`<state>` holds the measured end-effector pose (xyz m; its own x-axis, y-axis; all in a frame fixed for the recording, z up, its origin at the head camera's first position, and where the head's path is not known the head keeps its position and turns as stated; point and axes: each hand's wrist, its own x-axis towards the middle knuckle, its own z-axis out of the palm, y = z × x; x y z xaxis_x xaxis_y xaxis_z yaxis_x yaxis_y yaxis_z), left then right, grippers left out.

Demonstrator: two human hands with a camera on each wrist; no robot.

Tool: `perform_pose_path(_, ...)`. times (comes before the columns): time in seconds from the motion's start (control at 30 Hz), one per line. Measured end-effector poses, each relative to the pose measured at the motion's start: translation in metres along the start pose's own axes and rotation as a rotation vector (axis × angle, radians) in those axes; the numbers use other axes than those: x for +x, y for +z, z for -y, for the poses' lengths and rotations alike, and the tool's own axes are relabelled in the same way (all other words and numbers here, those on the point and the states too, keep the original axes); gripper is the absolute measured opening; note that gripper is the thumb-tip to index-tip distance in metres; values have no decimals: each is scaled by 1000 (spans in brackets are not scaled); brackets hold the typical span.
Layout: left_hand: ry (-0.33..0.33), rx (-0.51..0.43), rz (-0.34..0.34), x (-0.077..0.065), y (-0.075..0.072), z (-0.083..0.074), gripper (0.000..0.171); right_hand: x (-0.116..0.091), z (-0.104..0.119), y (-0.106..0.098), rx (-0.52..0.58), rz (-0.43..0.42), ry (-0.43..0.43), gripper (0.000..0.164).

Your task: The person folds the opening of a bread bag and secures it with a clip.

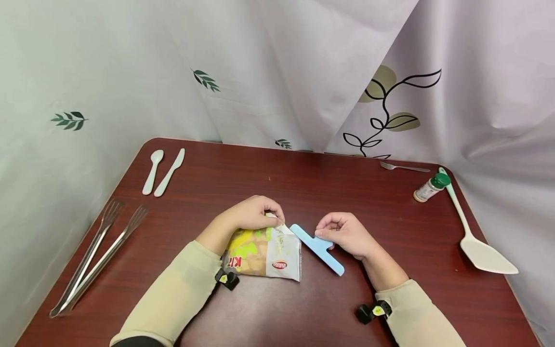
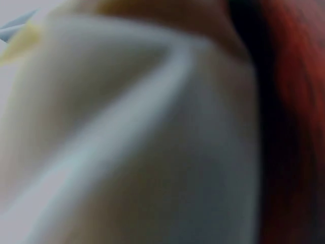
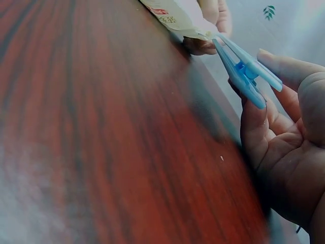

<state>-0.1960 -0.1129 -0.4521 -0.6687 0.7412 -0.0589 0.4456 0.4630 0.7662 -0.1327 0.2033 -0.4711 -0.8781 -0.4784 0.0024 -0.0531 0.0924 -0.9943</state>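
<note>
A snack bag [image 1: 284, 255], yellow and green on one side and silver-white on the other, lies near the middle of the table. My left hand [image 1: 256, 212] reaches over it and pinches its folded upper corner. In my right hand [image 1: 347, 233] is a light blue bag clip [image 1: 318, 248], gripped by its handles between thumb and fingers. From the right wrist view, the clip [image 3: 246, 71] is seen edge-on, its tip right at the edge of the bag [image 3: 183, 15]. Blurred pale material fills most of the left wrist view.
Metal tongs [image 1: 97, 255] lie at the left, below a white spoon [image 1: 151, 171] and a white knife [image 1: 170, 172]. A green-capped spice jar [image 1: 431, 187], a small fork [image 1: 405, 167] and a cream spatula [image 1: 481, 248] are at the right. Curtains [image 1: 260, 72] hang behind the table.
</note>
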Motion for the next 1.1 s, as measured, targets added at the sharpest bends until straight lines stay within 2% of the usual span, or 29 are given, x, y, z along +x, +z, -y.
perform_pose_path(0.2, -8, 10, 9, 3, 1, -7, 6, 0, 1, 0, -3, 4, -2, 7)
perform_pose_path(0.37, -12, 7, 37, 6, 3, -10, 6, 0, 1, -1, -4, 7, -1, 9)
perform_pose_path(0.67, -24, 44, 50, 7, 2, -13, 9, 0, 0, -1, 9, 4, 9, 9)
perform_pose_path(0.93, -71, 51, 32, 9, 4, -12, 11, -1, 3, 0, 5, -27, 49, 16)
perform_pose_path(1.1, -81, 53, 18, 10, 6, -11, 12, -2, 5, 2, 9, -38, 69, 15)
